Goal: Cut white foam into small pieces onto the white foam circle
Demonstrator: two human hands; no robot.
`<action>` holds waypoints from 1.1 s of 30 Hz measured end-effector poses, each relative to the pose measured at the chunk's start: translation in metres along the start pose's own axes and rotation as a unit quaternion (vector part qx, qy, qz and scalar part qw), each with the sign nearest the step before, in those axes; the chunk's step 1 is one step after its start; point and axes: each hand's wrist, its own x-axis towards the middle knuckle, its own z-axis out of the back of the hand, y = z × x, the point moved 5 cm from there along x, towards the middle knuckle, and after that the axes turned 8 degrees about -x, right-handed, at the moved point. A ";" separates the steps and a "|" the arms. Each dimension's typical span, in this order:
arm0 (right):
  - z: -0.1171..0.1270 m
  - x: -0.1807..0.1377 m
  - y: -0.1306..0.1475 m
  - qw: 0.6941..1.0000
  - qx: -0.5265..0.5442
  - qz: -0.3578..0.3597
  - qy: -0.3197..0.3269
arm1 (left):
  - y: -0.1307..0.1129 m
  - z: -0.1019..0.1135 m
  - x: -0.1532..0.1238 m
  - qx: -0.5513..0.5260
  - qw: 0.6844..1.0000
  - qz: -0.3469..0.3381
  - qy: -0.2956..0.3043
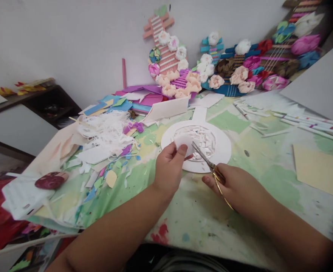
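Observation:
My left hand [170, 166] pinches a small piece of white paper [183, 140] between thumb and fingers. In my right hand [234, 185] is a pair of scissors [204, 155] with gold handles, its blade tips beside the paper's right edge. Whether the blades touch the paper, I cannot tell. Under both hands lies a round white cutout [224, 147] with a neck strip at its far side. Small white paper scraps [207, 139] fill the ring in its middle, partly hidden by my left hand and the scissors.
White string [106, 128] and colored paper scraps [111, 178] lie to the left. Paper-flower guitar shapes [166, 53] lean on the wall behind. Rolled paper sticks [310, 124] and a cream sheet [319, 170] are on the right. A white phone-like object [27, 198] sits at the left table edge.

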 end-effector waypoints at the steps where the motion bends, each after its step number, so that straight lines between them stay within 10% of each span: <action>1: 0.001 0.000 0.000 1.000 0.000 0.001 -0.005 | 0.000 -0.001 0.000 -0.002 1.000 0.000 0.004; 22: -0.002 -0.002 -0.002 0.996 0.085 0.023 0.022 | -0.012 0.002 -0.007 0.213 0.976 -0.040 -0.001; 33: 0.000 0.000 -0.003 0.998 -0.018 -0.051 -0.031 | 0.001 -0.001 -0.006 0.106 0.994 0.034 -0.014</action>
